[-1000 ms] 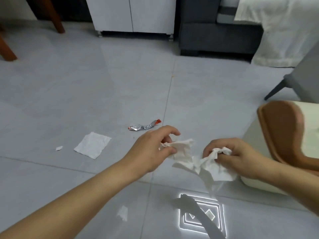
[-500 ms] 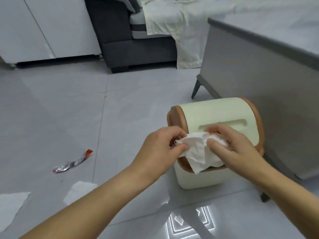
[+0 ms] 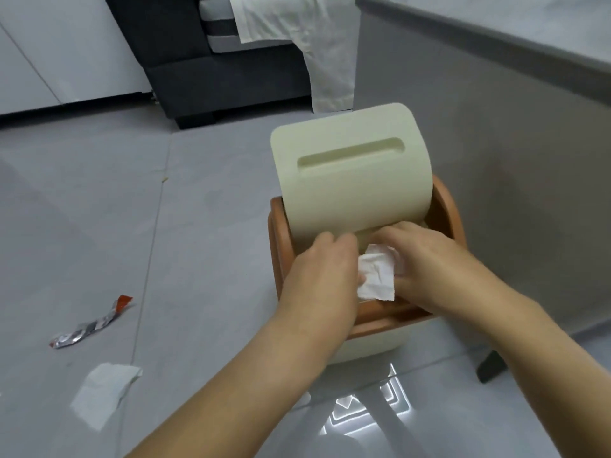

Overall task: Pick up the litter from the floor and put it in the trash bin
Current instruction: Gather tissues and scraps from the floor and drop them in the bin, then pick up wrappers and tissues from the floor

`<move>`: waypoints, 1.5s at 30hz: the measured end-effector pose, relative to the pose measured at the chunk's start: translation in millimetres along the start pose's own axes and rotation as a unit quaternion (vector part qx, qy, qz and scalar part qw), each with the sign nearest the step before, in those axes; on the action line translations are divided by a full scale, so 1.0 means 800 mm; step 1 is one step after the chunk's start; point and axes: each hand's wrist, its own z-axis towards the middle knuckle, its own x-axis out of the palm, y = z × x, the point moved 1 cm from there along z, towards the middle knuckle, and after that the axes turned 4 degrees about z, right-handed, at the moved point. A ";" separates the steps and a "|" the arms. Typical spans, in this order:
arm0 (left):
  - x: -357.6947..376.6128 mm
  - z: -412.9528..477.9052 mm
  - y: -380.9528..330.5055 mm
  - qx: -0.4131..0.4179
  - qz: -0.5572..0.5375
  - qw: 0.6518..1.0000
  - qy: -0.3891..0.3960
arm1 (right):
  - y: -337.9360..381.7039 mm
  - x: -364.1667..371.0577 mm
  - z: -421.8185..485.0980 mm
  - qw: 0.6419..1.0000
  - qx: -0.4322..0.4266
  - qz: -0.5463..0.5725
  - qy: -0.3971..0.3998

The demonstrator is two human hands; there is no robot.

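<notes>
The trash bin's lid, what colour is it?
The lid is pale cream, set in a brown-orange rim; the head view shows it.

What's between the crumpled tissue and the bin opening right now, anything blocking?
Nothing visible. The cream lid is swung up and back, and both hands, left hand and right hand, press the crumpled tissue at the trash bin mouth. The inside of the bin is hidden.

Matt plastic, crumpled paper, glossy tile

The trash bin (image 3: 350,180) has a smooth matt cream lid; the tissue (image 3: 377,276) is creased soft paper; the wrapper (image 3: 91,325) is shiny foil on the glossy floor (image 3: 198,226)
</notes>
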 end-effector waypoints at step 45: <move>-0.033 -0.451 0.699 -0.614 -0.122 0.773 -0.105 | 0.387 0.407 0.063 0.884 -0.246 -0.209 0.339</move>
